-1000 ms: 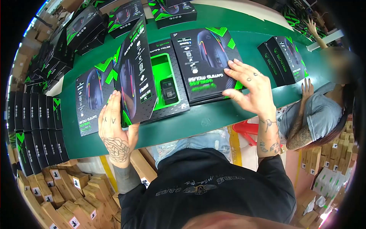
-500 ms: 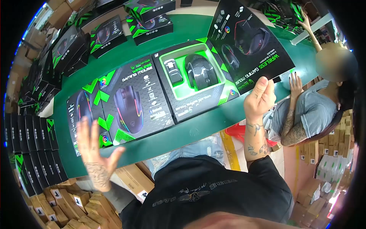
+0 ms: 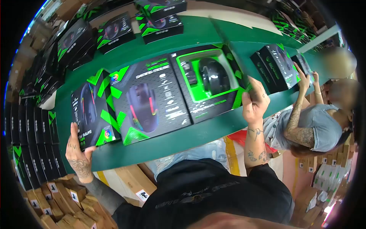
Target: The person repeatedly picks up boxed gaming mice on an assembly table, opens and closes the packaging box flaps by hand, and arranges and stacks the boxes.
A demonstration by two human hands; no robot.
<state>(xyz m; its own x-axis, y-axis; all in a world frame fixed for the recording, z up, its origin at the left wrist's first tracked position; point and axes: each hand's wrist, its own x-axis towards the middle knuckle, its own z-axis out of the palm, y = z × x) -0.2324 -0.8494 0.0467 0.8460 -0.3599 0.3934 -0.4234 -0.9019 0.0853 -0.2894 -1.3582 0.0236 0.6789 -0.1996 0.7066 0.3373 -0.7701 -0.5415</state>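
Observation:
My left hand [image 3: 79, 152] is closed around the near left corner of a black and green gaming mouse box [image 3: 89, 108], fingers along its side and thumb at its front edge. Beside it lies another box face [image 3: 146, 103] printed with a mouse. To the right is an opened box [image 3: 200, 108], its green-lit window showing a black mouse [image 3: 213, 76] and a smaller item [image 3: 188, 72] in a tray. My right hand [image 3: 256, 101] pinches the near edge of this box's cover flap [image 3: 232, 57], which stands nearly edge-on and is blurred.
Stacked mouse boxes [image 3: 76, 44] fill the far left of the green table [image 3: 171, 147]. More stand at the back [image 3: 162, 28]. At right, a co-worker's hands [image 3: 303, 78] touch boxes near a standing group [image 3: 274, 68]. Brown cartons [image 3: 63, 198] lie below the table.
My left hand has moved from hovering over the left box to its corner. The right hand has swung the cover flap from facing me to nearly edge-on. The co-worker's hands have come to the boxes.

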